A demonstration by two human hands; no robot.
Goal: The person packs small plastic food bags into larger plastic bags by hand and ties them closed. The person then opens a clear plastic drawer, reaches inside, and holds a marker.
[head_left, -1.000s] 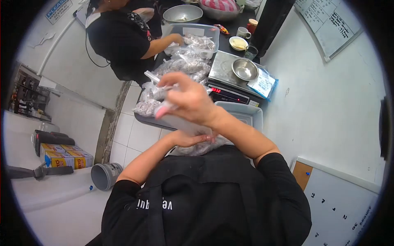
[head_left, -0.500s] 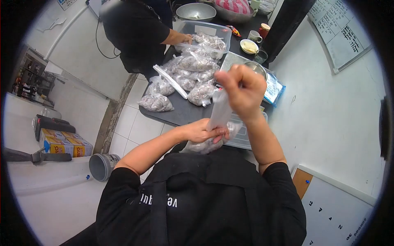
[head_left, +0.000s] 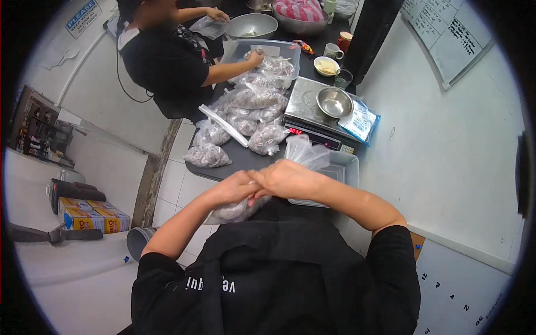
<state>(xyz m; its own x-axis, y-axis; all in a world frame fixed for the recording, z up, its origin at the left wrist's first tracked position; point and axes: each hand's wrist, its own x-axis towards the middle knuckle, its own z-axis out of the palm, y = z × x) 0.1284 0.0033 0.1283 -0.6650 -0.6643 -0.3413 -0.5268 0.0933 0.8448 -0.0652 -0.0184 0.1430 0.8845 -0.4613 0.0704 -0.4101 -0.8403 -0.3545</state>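
Observation:
Close to my body, a filled clear plastic bag hangs below my hands, its contents pale and lumpy. My left hand is closed around the neck of this bag. Against it presses my right hand, also closed on the bag's neck. The loose top of the bag sticks out past my right hand. Between my hands the fingers overlap, so the exact grip is partly hidden. Beyond them lies a pile of similar filled plastic bags on the dark table, with a white plastic strip across it.
Right of the pile stands a digital scale bearing a metal bowl. A clear bin sits near the table's edge. Across the table, a co-worker reaches into a plastic tub. A bucket stands at left.
My right hand has come down from its raised position to meet my left hand at the bag's neck. The bag has shifted left. The co-worker's other hand now shows, holding a clear bag.

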